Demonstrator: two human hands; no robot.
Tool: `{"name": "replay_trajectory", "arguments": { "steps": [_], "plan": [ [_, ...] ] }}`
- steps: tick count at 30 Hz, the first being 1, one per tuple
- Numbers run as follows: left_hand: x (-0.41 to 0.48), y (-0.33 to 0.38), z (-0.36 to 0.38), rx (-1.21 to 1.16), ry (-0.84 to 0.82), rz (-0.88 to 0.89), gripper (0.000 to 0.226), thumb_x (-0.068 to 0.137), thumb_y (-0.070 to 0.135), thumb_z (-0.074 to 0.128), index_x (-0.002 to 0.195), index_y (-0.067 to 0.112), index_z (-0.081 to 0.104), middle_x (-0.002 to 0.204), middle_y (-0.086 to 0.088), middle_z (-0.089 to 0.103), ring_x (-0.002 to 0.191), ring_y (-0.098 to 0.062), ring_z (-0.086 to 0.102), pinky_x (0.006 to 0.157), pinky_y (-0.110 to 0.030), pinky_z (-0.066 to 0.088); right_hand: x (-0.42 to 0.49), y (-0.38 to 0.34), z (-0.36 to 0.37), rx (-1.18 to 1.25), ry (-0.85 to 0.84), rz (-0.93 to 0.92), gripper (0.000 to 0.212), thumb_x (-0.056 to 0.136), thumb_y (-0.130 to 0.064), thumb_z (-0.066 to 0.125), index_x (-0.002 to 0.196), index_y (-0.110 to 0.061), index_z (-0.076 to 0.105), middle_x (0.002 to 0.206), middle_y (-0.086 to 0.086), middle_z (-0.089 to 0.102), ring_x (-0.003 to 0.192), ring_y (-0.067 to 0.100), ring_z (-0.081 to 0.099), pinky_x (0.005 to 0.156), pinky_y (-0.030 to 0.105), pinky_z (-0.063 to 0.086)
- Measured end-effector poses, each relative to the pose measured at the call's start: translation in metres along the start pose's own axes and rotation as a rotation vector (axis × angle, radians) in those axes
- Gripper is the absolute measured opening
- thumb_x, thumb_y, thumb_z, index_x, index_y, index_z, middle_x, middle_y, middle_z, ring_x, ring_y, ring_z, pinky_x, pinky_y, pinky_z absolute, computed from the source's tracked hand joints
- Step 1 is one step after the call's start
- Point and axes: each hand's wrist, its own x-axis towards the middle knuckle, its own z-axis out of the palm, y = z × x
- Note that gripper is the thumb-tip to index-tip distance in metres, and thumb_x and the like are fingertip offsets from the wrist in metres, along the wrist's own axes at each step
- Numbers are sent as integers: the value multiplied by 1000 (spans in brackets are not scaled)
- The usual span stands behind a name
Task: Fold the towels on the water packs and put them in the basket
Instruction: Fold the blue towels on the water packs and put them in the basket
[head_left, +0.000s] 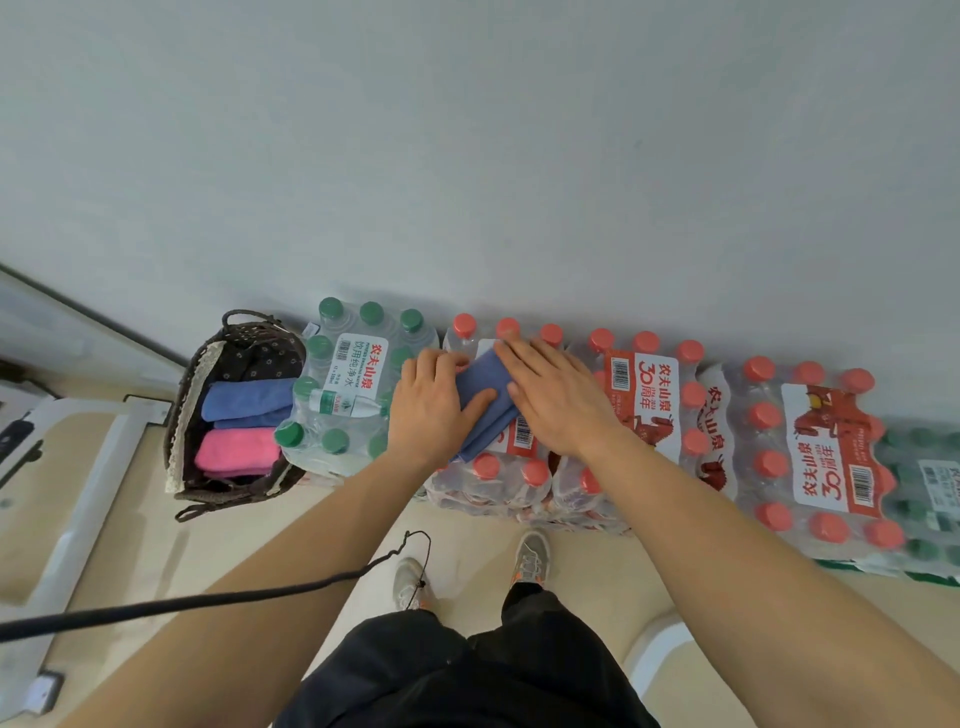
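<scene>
Both flat hands, left hand (434, 402) and right hand (558, 397), press blue towel (485, 402).

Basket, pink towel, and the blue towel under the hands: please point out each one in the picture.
Basket (183, 410), head view, on its lace-trimmed left rim.
Pink towel (236, 451), head view, middle of its folded top.
Blue towel under the hands (485, 387), head view, on the cloth showing between both hands.

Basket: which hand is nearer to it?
Left. The left hand presses the blue towel on the water packs, one green-capped pack away from the basket. The right hand lies beyond it, farther off.
</scene>
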Motion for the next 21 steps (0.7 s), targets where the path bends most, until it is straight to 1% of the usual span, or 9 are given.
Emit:
{"name": "replay_trajectory", "arguments": {
  "steps": [2, 4, 10, 13, 15, 16, 18, 19, 21],
  "plan": [
    [-4, -2, 7, -5, -17, -33, 59, 88, 62, 49, 120, 13, 56, 114, -5, 56, 99, -26, 53, 81, -39, 48, 1, 3, 6, -8, -6, 3, 56, 106, -37, 26, 158, -21, 11, 166, -4, 10, 149, 22, 22, 118, 46, 27],
    [-6, -1, 12, -3, -33, -53, 62, 88, 65, 45, 125, 15, 54, 119, -4, 54, 104, -24, 54, 82, -39, 48, -1, 4, 15, 5, -1, 19, 57, 105, -36, 26, 158, -20, 10, 166, -4, 8, 149, 21, 21, 118, 47, 28],
    [-7, -4, 20, 11, -7, -60, 64, 86, 68, 45, 125, 17, 55, 125, -3, 52, 109, -24, 55, 85, -40, 48, 0, 3, 24, 35, -12, 39, 59, 104, -37, 23, 158, -21, 4, 166, -2, 9, 150, 22, 19, 119, 49, 25],
    [-9, -1, 19, 26, 9, -91, 65, 85, 69, 45, 124, 18, 56, 125, -2, 52, 107, -24, 57, 82, -40, 50, 1, 1, 19, 35, 2, 20, 57, 104, -34, 29, 157, -17, 15, 164, 2, 15, 145, 26, 28, 115, 49, 33],
    [-10, 2, 17, 30, 20, -134, 66, 82, 71, 45, 123, 20, 56, 121, -1, 53, 101, -24, 59, 78, -39, 50, 7, -2, 8, 8, 31, -12, 56, 99, -29, 41, 152, -13, 29, 159, 6, 24, 139, 29, 35, 110, 49, 38],
    [-11, 4, 15, 28, 24, -156, 67, 81, 72, 45, 122, 20, 55, 118, -1, 54, 98, -25, 60, 75, -39, 50, 13, -4, 0, -2, 35, -35, 58, 95, -27, 47, 148, -12, 33, 157, 7, 27, 136, 29, 36, 108, 47, 38],
    [-11, 7, 11, 37, -4, -198, 68, 79, 74, 44, 120, 21, 54, 110, -1, 55, 92, -26, 62, 72, -38, 50, 26, -7, -18, 5, -44, -101, 66, 86, -25, 55, 148, -16, 34, 156, 3, 27, 138, 26, 31, 111, 43, 34],
    [-10, 8, 7, 52, -45, -224, 68, 78, 75, 42, 118, 22, 53, 107, -1, 57, 92, -26, 62, 72, -38, 49, 34, -9, -25, 11, -118, -144, 70, 84, -26, 56, 150, -19, 32, 156, 0, 29, 140, 24, 29, 112, 41, 33],
    [-6, 10, 0, 80, -165, -304, 68, 77, 77, 43, 115, 21, 52, 107, -1, 58, 96, -26, 61, 76, -39, 50, 50, -12, -37, -9, -293, -202, 75, 81, -30, 60, 151, -28, 31, 150, -3, 37, 137, 22, 33, 109, 41, 36]
  ]
}}
